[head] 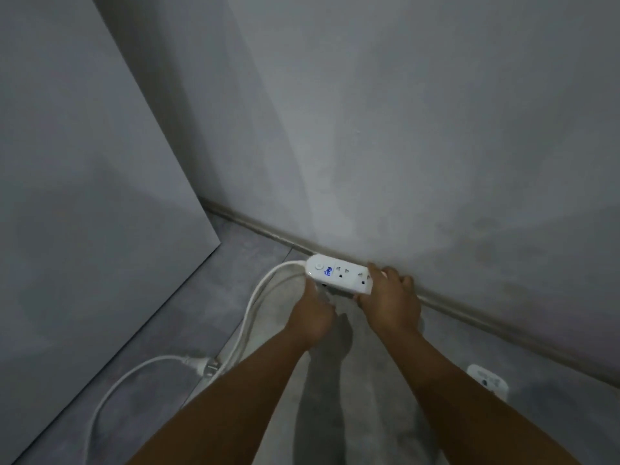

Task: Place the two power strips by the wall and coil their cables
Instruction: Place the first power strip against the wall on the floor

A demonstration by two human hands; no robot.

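Note:
A white power strip (339, 273) with a round switch and a blue mark lies along the foot of the wall. My right hand (391, 302) grips its right end, fingers curled over the top. My left hand (310, 318) is curled under its left part, near where the white cable (250, 317) leaves the strip. That cable loops down across the floor to a plug (201, 364). A second white power strip (486, 380) lies on the floor at the right, partly hidden behind my right forearm.
A grey wall with a skirting board (503, 333) runs from upper left to lower right. A large grey panel (84, 196) leans at the left. The floor (369, 380) is grey and dimly lit.

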